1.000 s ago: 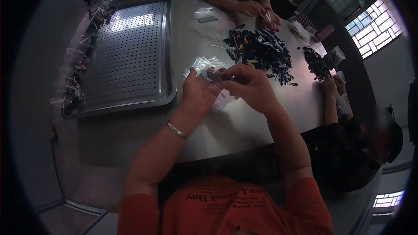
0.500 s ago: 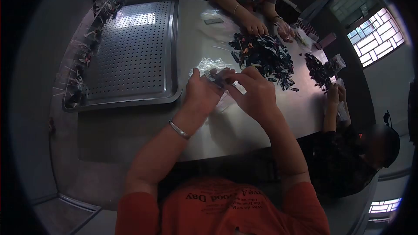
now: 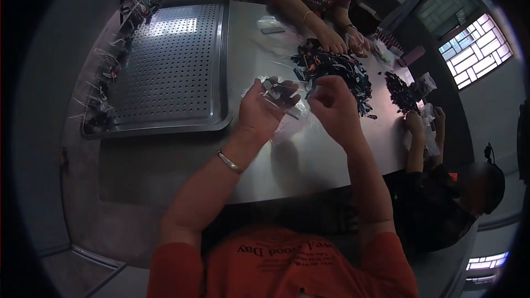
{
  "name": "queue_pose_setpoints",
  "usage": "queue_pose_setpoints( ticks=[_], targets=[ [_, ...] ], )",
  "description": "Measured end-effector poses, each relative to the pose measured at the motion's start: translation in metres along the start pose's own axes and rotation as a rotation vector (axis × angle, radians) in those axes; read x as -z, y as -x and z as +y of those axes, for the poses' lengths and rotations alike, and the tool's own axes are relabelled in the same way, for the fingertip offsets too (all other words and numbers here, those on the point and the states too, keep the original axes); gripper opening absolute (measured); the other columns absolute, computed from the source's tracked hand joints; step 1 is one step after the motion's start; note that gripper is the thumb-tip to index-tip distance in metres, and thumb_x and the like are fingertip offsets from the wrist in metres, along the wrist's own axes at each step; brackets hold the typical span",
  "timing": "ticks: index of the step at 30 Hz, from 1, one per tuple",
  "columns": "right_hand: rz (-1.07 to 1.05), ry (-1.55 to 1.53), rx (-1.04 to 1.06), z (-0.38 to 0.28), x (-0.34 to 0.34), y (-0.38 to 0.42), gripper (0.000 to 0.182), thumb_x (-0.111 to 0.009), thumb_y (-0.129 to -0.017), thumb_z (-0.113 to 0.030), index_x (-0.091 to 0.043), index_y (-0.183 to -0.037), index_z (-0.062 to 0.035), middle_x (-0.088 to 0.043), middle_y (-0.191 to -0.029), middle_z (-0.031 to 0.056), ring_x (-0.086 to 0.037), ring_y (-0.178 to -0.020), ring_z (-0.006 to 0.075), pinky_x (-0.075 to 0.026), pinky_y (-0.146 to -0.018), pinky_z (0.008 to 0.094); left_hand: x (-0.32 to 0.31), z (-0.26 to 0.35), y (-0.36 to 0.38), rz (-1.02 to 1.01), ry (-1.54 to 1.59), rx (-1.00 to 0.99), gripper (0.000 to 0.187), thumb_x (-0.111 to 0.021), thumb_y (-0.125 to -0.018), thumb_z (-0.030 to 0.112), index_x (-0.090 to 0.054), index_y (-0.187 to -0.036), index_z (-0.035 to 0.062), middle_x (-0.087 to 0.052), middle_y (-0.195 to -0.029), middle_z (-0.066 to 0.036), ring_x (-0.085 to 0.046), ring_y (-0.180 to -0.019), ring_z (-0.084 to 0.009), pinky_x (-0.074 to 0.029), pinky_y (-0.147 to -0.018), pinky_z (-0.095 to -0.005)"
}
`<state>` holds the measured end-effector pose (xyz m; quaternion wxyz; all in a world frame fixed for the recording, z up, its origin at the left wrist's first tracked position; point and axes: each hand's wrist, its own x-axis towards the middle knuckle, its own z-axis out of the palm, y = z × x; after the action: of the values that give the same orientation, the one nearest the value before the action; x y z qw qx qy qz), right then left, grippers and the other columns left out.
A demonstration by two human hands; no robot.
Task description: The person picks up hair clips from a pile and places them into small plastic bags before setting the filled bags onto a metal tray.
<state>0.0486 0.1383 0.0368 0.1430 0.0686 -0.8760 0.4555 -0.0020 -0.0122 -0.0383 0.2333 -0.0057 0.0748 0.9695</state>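
Observation:
My left hand (image 3: 258, 111) is palm up in the middle of the table, its fingers curled round a small clear plastic bag (image 3: 281, 92) with dark and pale pieces in it. My right hand (image 3: 335, 106) is a little apart from the bag, at the near left edge of a pile of small dark pieces (image 3: 345, 73). Its thumb and fingertips are pinched together; whatever they grip is too small or hidden to name. Beneath my left hand, more clear plastic bags (image 3: 284, 128) lie partly covered on the table.
A perforated metal tray (image 3: 221, 77) fills the table's left side, with filled bags (image 3: 102, 99) along its far left edge. Opposite, a co-worker's hand (image 3: 331, 41) reaches into the pile. Another person's hand (image 3: 414, 124) is beside a smaller dark heap (image 3: 400, 91) at right.
My hands have moved apart: the right has gone from the bag rightward to the pile's edge. The left has opened out somewhat, showing the bag more fully.

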Motion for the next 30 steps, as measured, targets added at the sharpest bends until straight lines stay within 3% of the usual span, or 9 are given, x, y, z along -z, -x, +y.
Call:
queue_pose_setpoints(
  ticks=[3, 4, 9, 12, 13, 15, 19, 25, 30],
  targets=[
    [-0.026, 0.212, 0.148, -0.03, 0.015, -0.018, 0.029, -0.062, -0.079, 0.0, -0.051, -0.106, -0.0021, -0.058, -0.077, 0.0017, -0.054, -0.069, 0.0046, -0.046, -0.062, 0.0221, 0.004, 0.007, -0.002, 0.001, -0.03, -0.01, 0.028, -0.042, -0.096, 0.029, -0.054, -0.101, 0.004, -0.062, -0.1, -0.018, -0.061, -0.096, -0.0307, -0.048, -0.089, -0.0446],
    [-0.006, 0.301, 0.206, -0.042, 0.015, -0.023, 0.029, -0.061, -0.076, 0.0, -0.053, -0.103, -0.0033, -0.062, -0.073, 0.0091, -0.062, -0.065, 0.0205, -0.049, -0.061, 0.0298, 0.008, 0.008, -0.003, 0.032, -0.073, 0.01, 0.026, -0.045, -0.095, 0.029, -0.054, -0.1, 0.0044, -0.062, -0.099, -0.018, -0.061, -0.096, -0.03, -0.049, -0.087, -0.0438],
    [-0.029, 0.465, 0.348, -0.062, 0.008, -0.042, 0.026, -0.061, -0.078, -0.004, -0.056, -0.103, -0.0063, -0.065, -0.076, 0.0093, -0.064, -0.07, 0.0255, -0.05, -0.063, 0.0354, 0.01, 0.004, -0.001, 0.018, -0.211, 0.046, 0.025, -0.049, -0.093, 0.027, -0.055, -0.103, 0.0054, -0.064, -0.097, -0.011, -0.062, -0.093, -0.0274, -0.048, -0.086, -0.0389],
    [-0.055, 0.468, 0.378, -0.065, 0.004, -0.046, 0.024, -0.06, -0.079, -0.004, -0.057, -0.103, -0.0072, -0.065, -0.078, 0.0094, -0.065, -0.072, 0.0267, -0.05, -0.064, 0.0365, 0.003, 0.005, 0.0, 0.137, -0.323, -0.108, 0.025, -0.049, -0.094, 0.026, -0.053, -0.107, 0.0051, -0.061, -0.105, -0.011, -0.059, -0.098, -0.0225, -0.045, -0.087, -0.036],
    [-0.094, 0.509, 0.354, -0.064, 0.003, -0.046, 0.023, -0.059, -0.079, -0.003, -0.058, -0.102, -0.0072, -0.065, -0.078, 0.0096, -0.065, -0.073, 0.0271, -0.05, -0.064, 0.0363, 0.0, 0.005, 0.001, 0.132, -0.529, -0.359, 0.027, -0.05, -0.093, 0.022, -0.05, -0.112, 0.0026, -0.059, -0.107, -0.012, -0.058, -0.102, -0.0243, -0.045, -0.09, -0.0359],
    [-0.094, 0.416, 0.39, -0.062, 0.003, -0.048, 0.023, -0.059, -0.08, -0.004, -0.058, -0.103, -0.0074, -0.065, -0.078, 0.0101, -0.065, -0.074, 0.0267, -0.05, -0.065, 0.0351, 0.004, 0.015, -0.002, -0.037, -0.926, -0.779, 0.041, -0.057, -0.087, 0.014, -0.044, -0.122, -0.002, -0.056, -0.113, -0.015, -0.053, -0.111, -0.0248, -0.04, -0.098, -0.0341],
    [-0.156, 0.264, 0.37, -0.065, 0.003, -0.053, 0.026, -0.061, -0.08, 0.001, -0.058, -0.105, -0.0044, -0.065, -0.082, 0.0089, -0.064, -0.072, 0.0174, -0.05, -0.065, 0.029, -0.038, 0.033, 0.026, -0.336, -1.391, -0.803, 0.052, -0.071, -0.07, 0.015, -0.049, -0.115, -0.0008, -0.065, -0.096, -0.015, -0.064, -0.091, -0.0288, -0.048, -0.083, -0.036],
    [-0.115, 0.102, 0.368, -0.06, -0.009, -0.048, 0.028, -0.065, -0.081, -0.001, -0.058, -0.108, -0.0033, -0.063, -0.081, 0.0004, -0.056, -0.071, 0.0049, -0.045, -0.063, 0.0202, -0.06, 0.083, 0.044, -0.051, -1.625, -0.512, 0.017, -0.071, -0.073, 0.013, -0.065, -0.081, -0.0003, -0.067, -0.073, -0.008, -0.063, -0.067, -0.013, -0.051, -0.064, -0.0276],
    [-0.032, -0.014, 0.232, -0.02, 0.001, -0.022, 0.024, -0.064, -0.083, -0.002, -0.057, -0.107, -0.0003, -0.061, -0.082, -0.0009, -0.055, -0.071, 0.0039, -0.045, -0.065, 0.0195, -0.026, 0.17, 0.045, 0.267, -1.667, -0.821, 0.017, -0.069, -0.071, 0.018, -0.067, -0.076, 0.0021, -0.067, -0.072, -0.011, -0.066, -0.064, -0.0179, -0.052, -0.061, -0.0294]
  ],
)
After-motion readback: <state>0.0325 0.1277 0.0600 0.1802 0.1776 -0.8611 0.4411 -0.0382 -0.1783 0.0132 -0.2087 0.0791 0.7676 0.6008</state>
